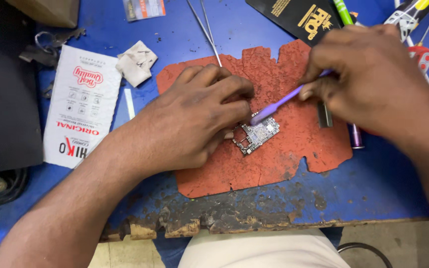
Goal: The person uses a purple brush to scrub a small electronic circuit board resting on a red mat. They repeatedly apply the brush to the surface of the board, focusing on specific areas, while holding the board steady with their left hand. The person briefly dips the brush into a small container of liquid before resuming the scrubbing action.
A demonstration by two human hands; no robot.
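Observation:
A small phone circuit board [258, 135] lies on a worn red-orange mat [284, 159] in the middle of the blue bench. My left hand [194, 119] rests on the mat with its fingertips pressing the board's left edge. My right hand [368, 74] grips a purple toothbrush [279, 103], its head touching the board's upper side. A small dark metal piece [324, 115] lies on the mat just under my right hand.
A white printed packet [78, 109] and a crumpled tissue [136, 62] lie at the left. Thin metal tweezers [207, 30] point toward the mat's top. A black card [299, 17], pens and screwdrivers [413, 20] crowd the top right. The bench's front edge [234, 223] is chipped.

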